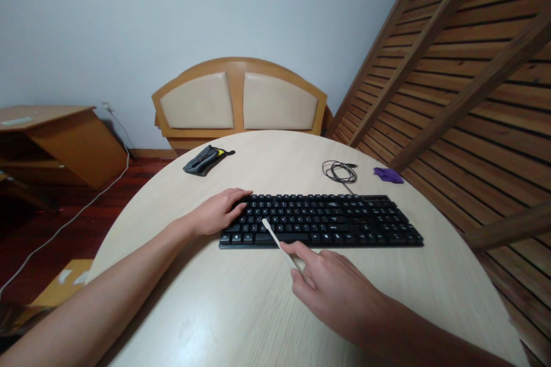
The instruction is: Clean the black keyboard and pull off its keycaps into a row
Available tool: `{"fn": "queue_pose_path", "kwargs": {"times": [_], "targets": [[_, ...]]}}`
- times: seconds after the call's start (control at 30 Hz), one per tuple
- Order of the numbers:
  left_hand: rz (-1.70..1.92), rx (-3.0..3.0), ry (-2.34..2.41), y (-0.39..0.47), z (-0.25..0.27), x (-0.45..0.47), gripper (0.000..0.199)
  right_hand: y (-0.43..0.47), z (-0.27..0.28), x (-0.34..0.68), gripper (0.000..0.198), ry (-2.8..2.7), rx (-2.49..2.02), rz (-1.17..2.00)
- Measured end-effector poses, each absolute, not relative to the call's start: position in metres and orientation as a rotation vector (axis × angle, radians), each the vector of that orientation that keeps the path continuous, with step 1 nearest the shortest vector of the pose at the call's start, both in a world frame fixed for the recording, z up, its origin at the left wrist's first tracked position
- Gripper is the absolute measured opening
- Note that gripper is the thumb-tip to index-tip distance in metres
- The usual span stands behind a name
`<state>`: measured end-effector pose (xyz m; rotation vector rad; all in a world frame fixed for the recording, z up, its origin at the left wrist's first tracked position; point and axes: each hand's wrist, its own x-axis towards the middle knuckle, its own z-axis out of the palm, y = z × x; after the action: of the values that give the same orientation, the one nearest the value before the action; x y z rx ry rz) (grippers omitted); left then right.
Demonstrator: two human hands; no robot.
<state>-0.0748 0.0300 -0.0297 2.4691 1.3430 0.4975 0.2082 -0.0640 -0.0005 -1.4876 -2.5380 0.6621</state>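
Observation:
A black keyboard lies flat on the round pale table. My left hand holds its left end steady, fingers at the far left corner and thumb over the keys. Between the thumb and fingers of my right hand, closed in front of the keyboard, is a slim white toothbrush. The brush slants up to the left, its head over the lower letter keys. Whether its bristles touch the keys I cannot tell. The handle's rear end is hidden in my palm.
Behind the keyboard lie its coiled black cable, a purple cloth at the right and a dark grey pouch with a yellow part at the left. A headboard stands beyond the table; wooden slats lean at the right.

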Motion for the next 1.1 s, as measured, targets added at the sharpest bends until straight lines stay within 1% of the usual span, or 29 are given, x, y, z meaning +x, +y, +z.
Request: {"fn": "queue_pose_path", "kwargs": {"times": [0.33,0.53,0.77,0.97,1.1], "targets": [[0.474,2.490,1.339,0.032,-0.031,-0.077,0.040,-0.068,0.001,0.208,0.039,-2.533,-1.473,0.689],[0.468,2.483,1.334,0.033,-0.030,-0.078,0.041,-0.068,-0.004,0.205,0.043,-2.570,-1.366,0.725],[0.491,2.454,1.412,0.034,-0.029,-0.079,0.041,-0.074,-0.005,0.203,0.045,-2.632,-1.348,0.711],[0.505,2.446,1.447,0.032,-0.023,-0.076,0.039,-0.074,-0.006,0.203,0.044,-2.657,-1.378,0.630],[0.539,2.391,1.608,0.031,-0.019,-0.075,0.034,-0.073,-0.002,0.202,0.044,-2.656,-1.325,0.723]]}}
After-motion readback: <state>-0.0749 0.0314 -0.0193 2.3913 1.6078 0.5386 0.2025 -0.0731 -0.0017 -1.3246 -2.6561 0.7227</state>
